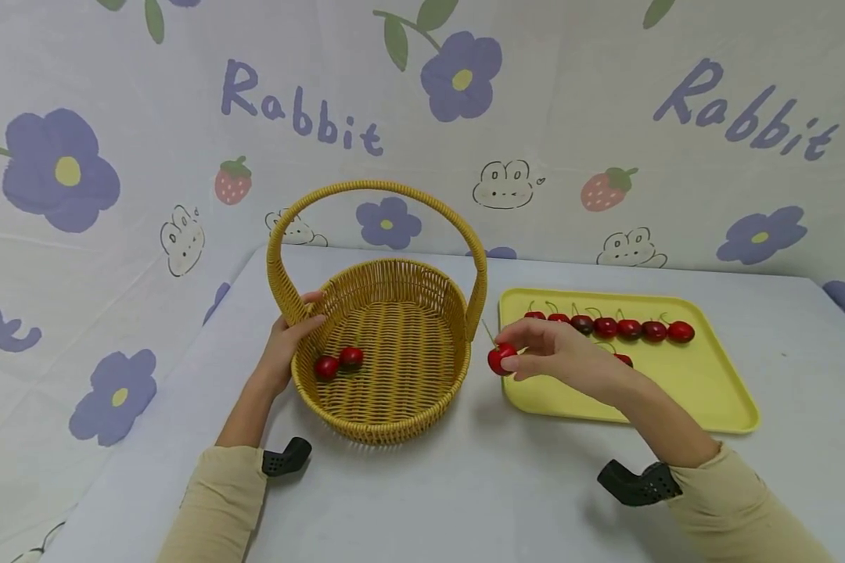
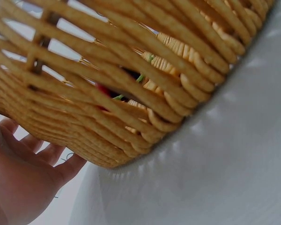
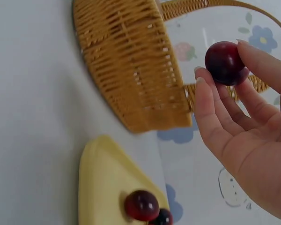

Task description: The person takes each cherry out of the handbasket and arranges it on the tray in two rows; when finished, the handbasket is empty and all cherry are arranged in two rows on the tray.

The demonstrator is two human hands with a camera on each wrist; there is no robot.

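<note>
A woven yellow basket [image 1: 394, 422] with a tall handle stands on the table and holds two red cherries [image 1: 339, 363]. My left hand [image 1: 290, 338] rests against its left rim [image 2: 61, 136], fingers around the wall beside the handle's base. My right hand [image 1: 535, 352] pinches a red cherry [image 1: 501, 358] between thumb and fingertips, just over the left edge of the yellow tray [image 1: 711, 399], to the right of the basket. In the right wrist view the cherry [image 3: 224, 63] sits at the fingertips [image 3: 203, 93], with the basket [image 3: 131, 70] beyond. A row of several cherries [image 1: 616, 327] lies on the tray.
One more cherry [image 1: 623, 360] lies on the tray behind my right wrist. The grey table [image 1: 465, 500] ends at a patterned cloth backdrop [image 1: 422, 117] behind. Two cherries [image 3: 145, 206] show on the tray's corner [image 3: 103, 183] in the right wrist view.
</note>
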